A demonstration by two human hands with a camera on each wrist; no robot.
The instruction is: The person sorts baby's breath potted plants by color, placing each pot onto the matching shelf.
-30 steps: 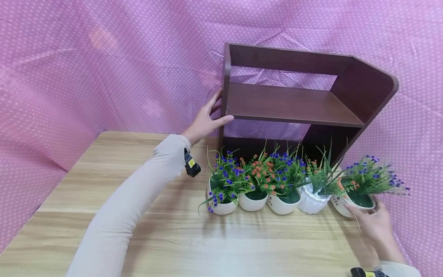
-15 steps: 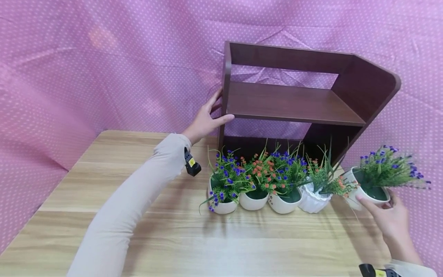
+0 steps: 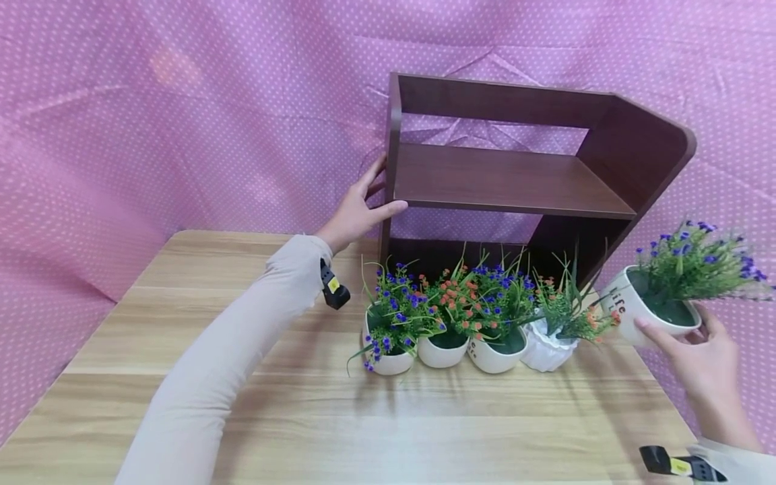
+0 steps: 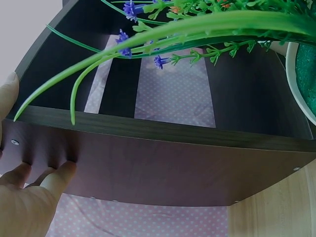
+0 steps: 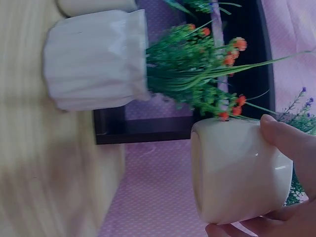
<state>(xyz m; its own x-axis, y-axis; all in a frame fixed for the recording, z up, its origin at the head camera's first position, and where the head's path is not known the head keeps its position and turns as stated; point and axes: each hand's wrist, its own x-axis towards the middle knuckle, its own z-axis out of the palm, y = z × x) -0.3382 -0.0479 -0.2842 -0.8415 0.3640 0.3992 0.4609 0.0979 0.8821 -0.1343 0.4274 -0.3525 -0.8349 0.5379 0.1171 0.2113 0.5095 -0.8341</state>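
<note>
My left hand [image 3: 354,214] braces the dark wood-grain shelf unit [image 3: 515,178] at its left side panel, thumb hooked on the front edge, fingers flat behind it. Four small pots of plastic flowers [image 3: 467,316] line the pale wooden table [image 3: 273,417]; one is ribbed white. Far right, my right hand [image 3: 703,367] lifts a smooth, rounded white pot [image 3: 630,306] with blue blooms, tilted, clear of the table, my grip curled around its base.

Four pots [image 3: 467,347] stand before the shelf [image 3: 515,182].
</note>
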